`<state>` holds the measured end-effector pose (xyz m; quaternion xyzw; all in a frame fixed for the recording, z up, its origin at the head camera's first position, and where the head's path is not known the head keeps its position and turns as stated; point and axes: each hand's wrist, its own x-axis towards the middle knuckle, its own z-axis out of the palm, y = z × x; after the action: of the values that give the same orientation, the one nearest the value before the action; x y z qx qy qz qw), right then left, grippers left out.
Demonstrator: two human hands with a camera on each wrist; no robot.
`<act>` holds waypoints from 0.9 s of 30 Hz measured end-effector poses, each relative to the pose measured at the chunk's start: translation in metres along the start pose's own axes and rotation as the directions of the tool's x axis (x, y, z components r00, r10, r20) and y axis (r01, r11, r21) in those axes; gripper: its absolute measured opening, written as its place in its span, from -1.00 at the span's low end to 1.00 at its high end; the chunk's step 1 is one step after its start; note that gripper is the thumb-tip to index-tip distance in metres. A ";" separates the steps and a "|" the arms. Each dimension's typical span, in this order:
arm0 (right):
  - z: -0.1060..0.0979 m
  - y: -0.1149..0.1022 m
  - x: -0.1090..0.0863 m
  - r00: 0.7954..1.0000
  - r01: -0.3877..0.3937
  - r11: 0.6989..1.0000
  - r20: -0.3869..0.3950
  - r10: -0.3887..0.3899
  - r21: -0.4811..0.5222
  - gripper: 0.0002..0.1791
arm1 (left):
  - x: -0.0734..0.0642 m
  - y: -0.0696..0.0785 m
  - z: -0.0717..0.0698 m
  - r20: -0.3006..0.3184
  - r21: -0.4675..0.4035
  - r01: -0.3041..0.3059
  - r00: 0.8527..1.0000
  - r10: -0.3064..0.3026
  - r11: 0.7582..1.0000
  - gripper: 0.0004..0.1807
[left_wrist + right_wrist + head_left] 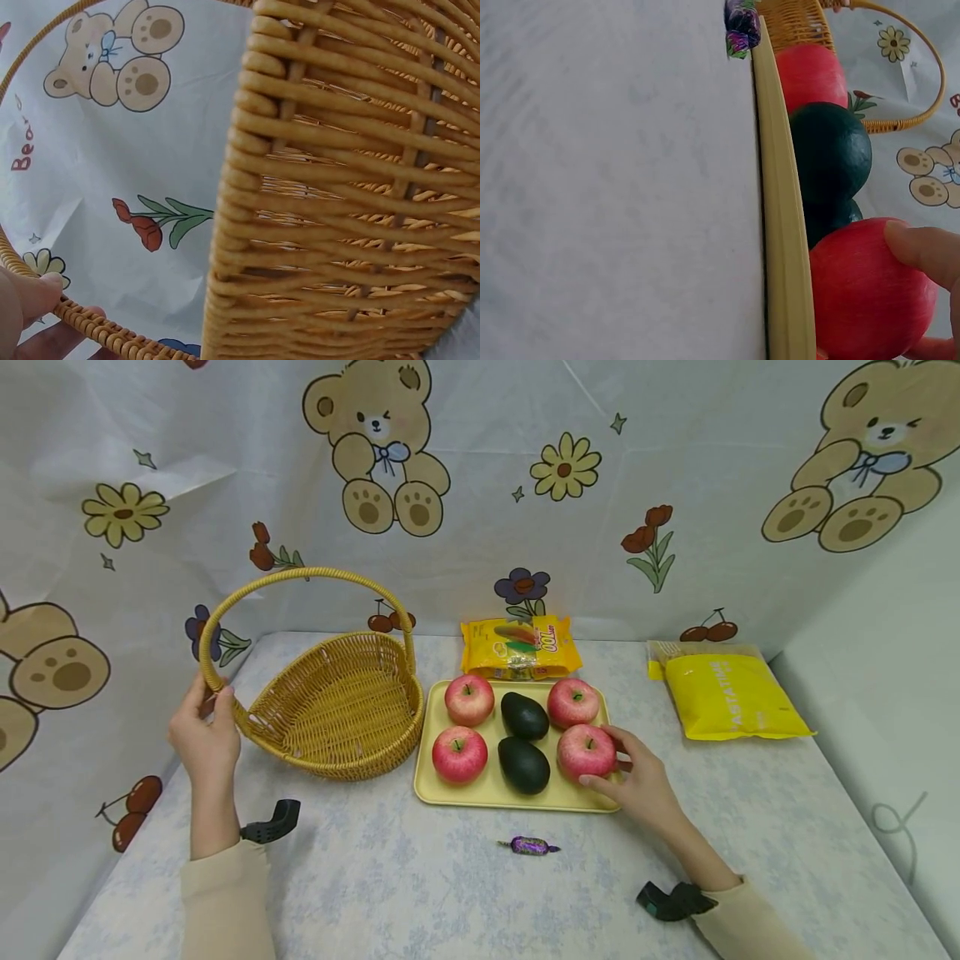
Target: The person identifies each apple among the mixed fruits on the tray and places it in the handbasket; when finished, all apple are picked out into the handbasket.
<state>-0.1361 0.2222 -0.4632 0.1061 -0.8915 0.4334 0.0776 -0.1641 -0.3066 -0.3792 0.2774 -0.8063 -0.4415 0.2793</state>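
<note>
Left of the pale-yellow tray (483, 792), my left hand (206, 731) is clamped round the handle (300, 573) of the wicker basket (345, 706); at the tray's left side sit two red apples (459, 755); behind it lies a yellow snack packet (487, 647); along its middle, two dark avocados (523, 766); before it, a purple-wrapped candy (530, 846); at its right side, a far apple (572, 702) and a near apple (585, 752), the latter held between my right hand's (641, 777) thumb and fingers; right of it, a yellow pouch (731, 697).
</note>
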 end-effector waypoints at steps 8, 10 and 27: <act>-0.011 -0.022 0.003 1.000 0.021 0.999 -0.024 -0.020 0.038 -0.14 | -0.002 0.002 -0.002 0.020 0.015 -0.003 1.000 0.003 1.000 -0.53; -0.011 -0.030 0.005 0.999 0.034 0.997 -0.028 -0.033 0.062 -0.15 | -0.002 0.002 -0.002 0.018 0.022 -0.010 1.000 0.010 1.000 -0.52; 0.050 -0.144 0.073 0.973 0.171 0.958 0.110 -0.200 0.229 -0.11 | -0.003 0.002 -0.001 0.009 0.027 -0.012 1.000 0.012 1.000 -0.52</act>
<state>-0.1720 0.0870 -0.3685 0.2260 -0.8278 0.5113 0.0467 -0.1619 -0.3043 -0.3780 0.2744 -0.8152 -0.4299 0.2746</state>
